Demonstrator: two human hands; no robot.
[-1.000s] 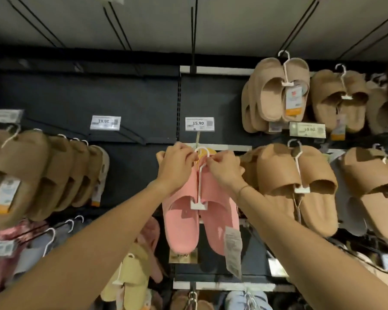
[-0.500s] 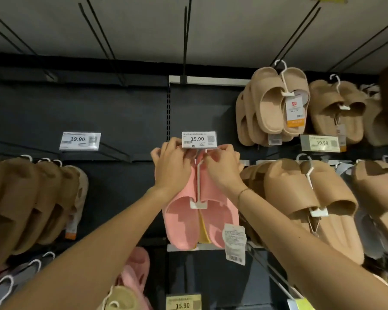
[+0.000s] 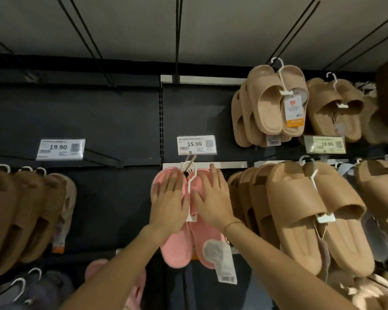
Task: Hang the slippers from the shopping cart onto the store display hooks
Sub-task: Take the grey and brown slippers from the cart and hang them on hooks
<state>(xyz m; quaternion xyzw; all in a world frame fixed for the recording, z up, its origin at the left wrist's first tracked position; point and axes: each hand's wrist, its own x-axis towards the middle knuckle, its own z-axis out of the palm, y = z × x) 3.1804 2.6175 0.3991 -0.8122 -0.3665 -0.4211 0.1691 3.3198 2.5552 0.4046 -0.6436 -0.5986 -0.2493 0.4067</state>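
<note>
A pair of pink slippers [image 3: 177, 249] on a white plastic hanger [image 3: 192, 175] hangs from the display hook [image 3: 192, 158] under the 15.90 price tag [image 3: 196, 144]. My left hand [image 3: 169, 202] lies flat with straight fingers on the left slipper. My right hand [image 3: 212, 198] lies flat on the right slipper, fingers spread. A paper label [image 3: 224, 265] dangles from the right slipper. The shopping cart is out of view.
Tan slippers [image 3: 311, 209] hang close on the right and more [image 3: 271, 104] above right. Brown pairs [image 3: 20, 209] hang at the left under a 19.90 tag [image 3: 61, 149]. Bare black hooks [image 3: 103, 157] stick out at upper left. Pink and grey pairs [image 3: 31, 289] hang below.
The pink pair went up onto the hook and now hangs below the tag. Both hands let go of the slippers' tops and now press flat against them, lower down.
</note>
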